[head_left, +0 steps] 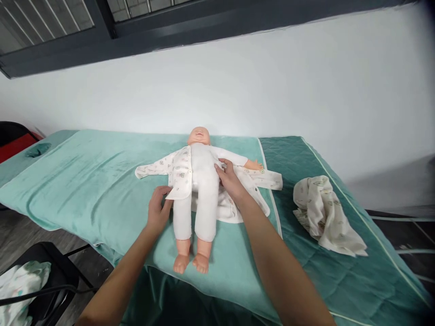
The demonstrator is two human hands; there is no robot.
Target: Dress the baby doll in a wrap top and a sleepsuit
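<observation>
A baby doll (206, 203) with a white cloth body lies on its back, its head toward the wall. A white printed baby shirt (181, 174) is under it, with one sleeve over the doll's arm at left and that front panel across its chest. The other panel and sleeve lie spread flat at right, beside the doll's bare white arm. My left hand (159, 208) pinches the lower corner of the panel at left. My right hand (230, 180) rests against the doll's side at the waist, thumb and fingers apart; its lower fingers are hidden.
The doll lies on a bed with a light green cover (112, 181) and a darker quilted part (288, 154). A crumpled printed cloth (324, 215) lies at right. A black chair (64, 267) with another cloth (25, 290) stands at lower left. Behind is a white wall (254, 90).
</observation>
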